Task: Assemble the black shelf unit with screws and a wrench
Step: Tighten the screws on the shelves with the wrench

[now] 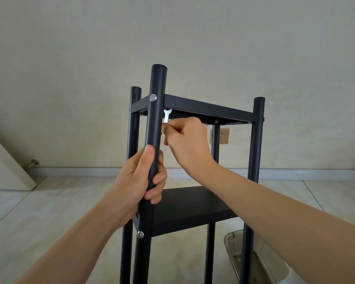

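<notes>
Shelf unit stands upright on tiled floor, four black posts, two shelves fitted. Left hand wraps nearest post, fingers curled fully round it. Right hand pinches small silver wrench just under top shelf, at that post's inner corner. Screw sits in post at top shelf level; another lower. Clear plastic box at bottom right.

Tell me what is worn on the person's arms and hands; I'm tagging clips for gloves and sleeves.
Nothing is worn. The left hand and right hand are bare: no gloves, rings or watch show. Both forearms are bare down to the picture's lower edge, with no sleeve, strap or marking in view.
</notes>
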